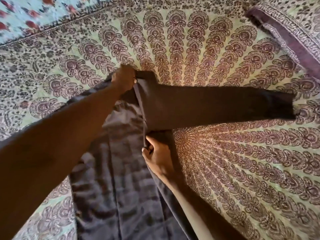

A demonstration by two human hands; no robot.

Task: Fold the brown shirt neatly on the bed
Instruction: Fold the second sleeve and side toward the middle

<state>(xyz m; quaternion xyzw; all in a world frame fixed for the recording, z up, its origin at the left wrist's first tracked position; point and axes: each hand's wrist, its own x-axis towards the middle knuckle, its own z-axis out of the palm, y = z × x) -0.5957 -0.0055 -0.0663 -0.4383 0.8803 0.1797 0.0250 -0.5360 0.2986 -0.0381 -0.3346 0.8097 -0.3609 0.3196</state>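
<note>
Brown shirt (121, 187): my right hand (155, 158) pinches its folded side edge between curled fingers (150, 142); my left hand (123, 80) grips the shoulder, closed tight on it. It lies on the patterned bed (242, 161), 1 sleeve (225, 106) stretched out rightward.

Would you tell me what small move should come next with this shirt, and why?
Probably swing the sleeve back over the brown shirt: it juts sideways onto the bedspread while the left hand and right hand pinch the fold line at its base.
</note>
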